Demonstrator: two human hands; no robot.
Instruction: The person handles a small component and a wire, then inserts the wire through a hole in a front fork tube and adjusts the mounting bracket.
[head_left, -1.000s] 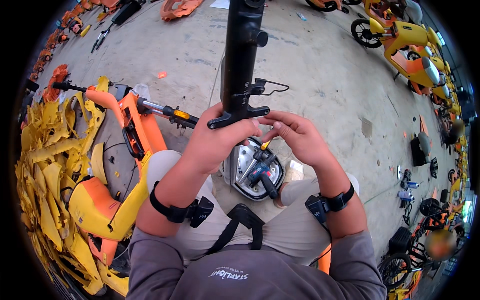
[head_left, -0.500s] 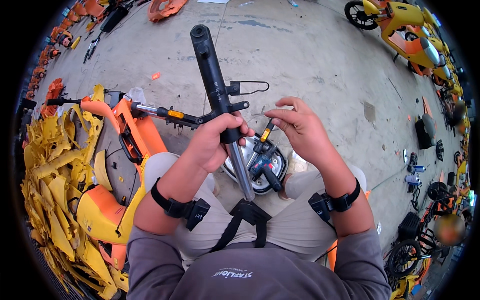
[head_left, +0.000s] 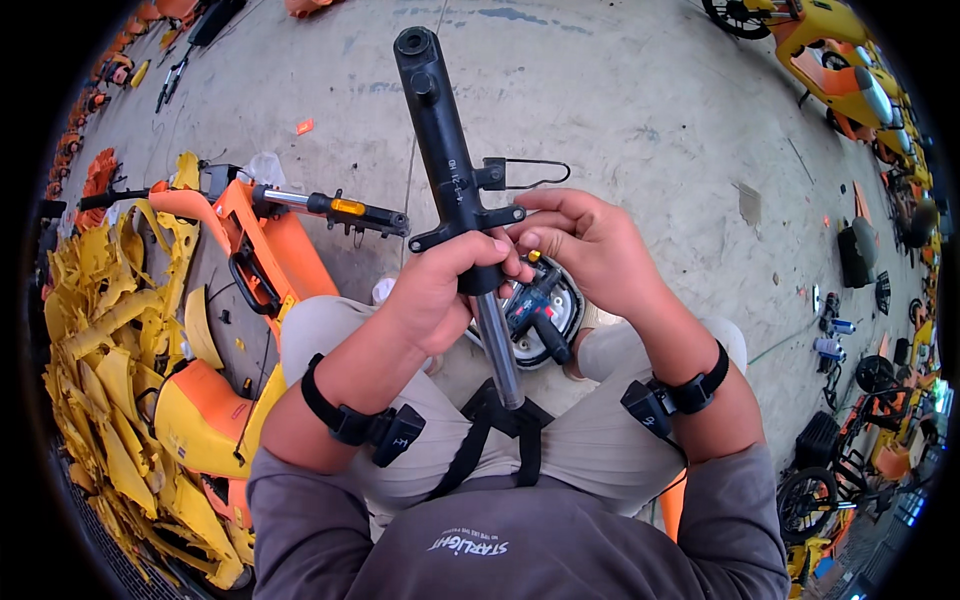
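The person's left hand [head_left: 440, 290] is wrapped around a black fork leg [head_left: 437, 140], just under its two small side ears. The fork leg is in the middle of the frame and leans a little, with its thick end up near the top and its shiny silver rod [head_left: 495, 345] pointing down between the person's knees. A bent black wire loop [head_left: 540, 172] sticks out from its right side. The right hand [head_left: 575, 250] is just right of the middle, with its fingers bent and its fingertips right by the right ear; I cannot tell if they pinch something small. Below the hands, a dark blue and black power drill [head_left: 540, 318] lies in a white and black shell [head_left: 573, 303]. On the left is an orange and yellow scooter body [head_left: 285, 245], with a big pile of yellow plastic panels [head_left: 105, 345] at the left edge. Yellow scooters [head_left: 835, 80] stand at the upper right, and a black wheel [head_left: 805, 507] is at the lower right.
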